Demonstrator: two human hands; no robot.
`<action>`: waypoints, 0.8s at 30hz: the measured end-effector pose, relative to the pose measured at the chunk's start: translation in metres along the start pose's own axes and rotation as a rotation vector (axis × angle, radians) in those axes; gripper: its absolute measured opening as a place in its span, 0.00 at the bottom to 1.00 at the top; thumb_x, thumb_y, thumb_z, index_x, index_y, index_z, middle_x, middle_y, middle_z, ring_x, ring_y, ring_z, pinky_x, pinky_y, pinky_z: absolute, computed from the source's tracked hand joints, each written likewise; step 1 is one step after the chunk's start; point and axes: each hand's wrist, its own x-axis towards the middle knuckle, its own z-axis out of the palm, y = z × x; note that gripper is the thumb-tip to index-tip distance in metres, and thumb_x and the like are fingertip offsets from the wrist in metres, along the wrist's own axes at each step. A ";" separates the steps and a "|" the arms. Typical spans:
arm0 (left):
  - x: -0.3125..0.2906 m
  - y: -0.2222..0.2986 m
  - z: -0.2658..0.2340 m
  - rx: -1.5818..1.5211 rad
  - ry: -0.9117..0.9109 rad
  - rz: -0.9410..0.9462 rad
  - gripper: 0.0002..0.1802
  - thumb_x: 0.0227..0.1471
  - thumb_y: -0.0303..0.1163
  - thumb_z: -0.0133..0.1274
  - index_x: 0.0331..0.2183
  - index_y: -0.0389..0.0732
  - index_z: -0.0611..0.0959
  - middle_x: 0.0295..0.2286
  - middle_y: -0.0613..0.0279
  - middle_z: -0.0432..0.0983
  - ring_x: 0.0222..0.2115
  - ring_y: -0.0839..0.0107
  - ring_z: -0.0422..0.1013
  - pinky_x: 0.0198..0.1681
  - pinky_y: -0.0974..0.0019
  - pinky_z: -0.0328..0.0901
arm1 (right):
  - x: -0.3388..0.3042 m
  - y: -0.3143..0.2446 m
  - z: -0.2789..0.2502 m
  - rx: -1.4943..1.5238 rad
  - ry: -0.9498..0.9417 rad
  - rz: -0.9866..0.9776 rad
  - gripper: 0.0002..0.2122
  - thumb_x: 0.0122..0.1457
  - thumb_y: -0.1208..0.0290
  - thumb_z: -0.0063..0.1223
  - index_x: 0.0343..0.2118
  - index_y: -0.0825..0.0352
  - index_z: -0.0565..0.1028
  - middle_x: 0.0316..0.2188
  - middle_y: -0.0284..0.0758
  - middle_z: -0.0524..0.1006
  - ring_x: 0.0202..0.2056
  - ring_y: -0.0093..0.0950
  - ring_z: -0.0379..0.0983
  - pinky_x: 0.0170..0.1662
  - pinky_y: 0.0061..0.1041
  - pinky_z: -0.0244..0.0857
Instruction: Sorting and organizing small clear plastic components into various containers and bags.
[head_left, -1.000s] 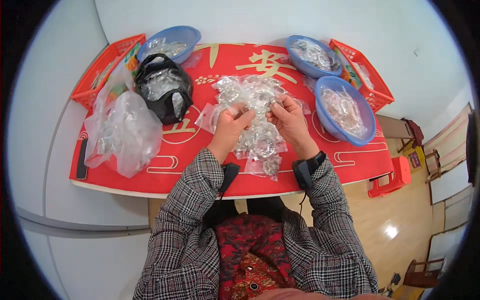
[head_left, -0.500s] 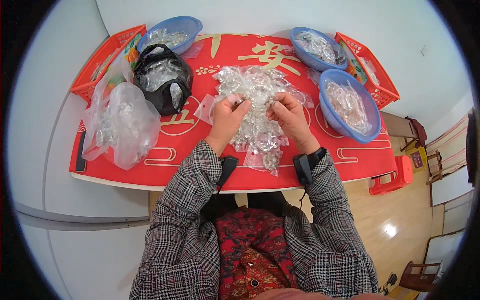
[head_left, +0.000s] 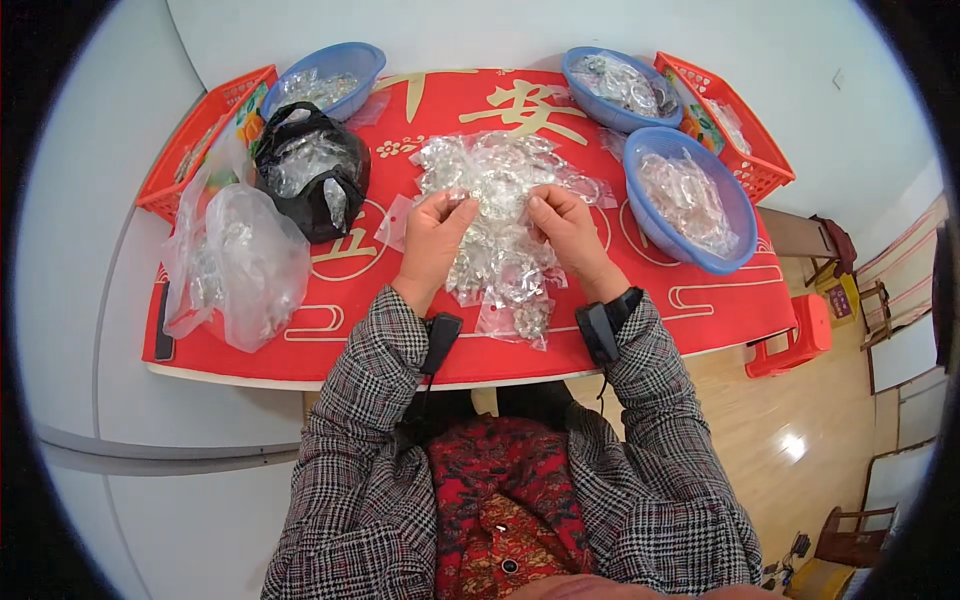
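Red table cloth [head_left: 700, 300] bears a heap of clear packets [head_left: 500, 230]; left hand [head_left: 432, 238] and right hand [head_left: 568, 228] pinch one at twelve o'clock, most seemingly still unsorted.

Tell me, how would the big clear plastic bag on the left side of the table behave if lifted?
The clear plastic bag looks thin and crumpled, so it would probably sag and flop. Small clear pieces fill it, so they may shift and slide toward its open top.
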 end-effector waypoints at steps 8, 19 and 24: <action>-0.002 0.006 0.000 0.098 -0.118 -0.050 0.06 0.47 0.27 0.53 0.30 0.36 0.77 0.25 0.71 0.72 0.24 0.85 0.65 0.28 0.80 0.59 | 0.001 0.000 -0.006 -0.059 0.072 -0.057 0.07 0.56 0.68 0.46 0.29 0.67 0.71 0.17 0.22 0.65 0.17 0.11 0.56 0.20 0.12 0.49; -0.001 0.004 -0.001 0.069 -0.060 -0.095 0.06 0.47 0.28 0.53 0.28 0.35 0.78 0.24 0.71 0.72 0.23 0.85 0.64 0.27 0.80 0.59 | 0.002 0.000 -0.006 0.033 0.102 -0.029 0.06 0.55 0.70 0.47 0.28 0.66 0.71 0.16 0.23 0.65 0.16 0.12 0.56 0.18 0.12 0.49; -0.002 0.005 0.003 0.001 -0.036 -0.039 0.06 0.48 0.30 0.53 0.29 0.38 0.77 0.16 0.76 0.66 0.14 0.88 0.56 0.15 0.82 0.50 | 0.002 0.000 -0.007 -0.005 0.047 -0.028 0.05 0.55 0.71 0.47 0.27 0.67 0.71 0.17 0.24 0.66 0.17 0.13 0.57 0.19 0.12 0.50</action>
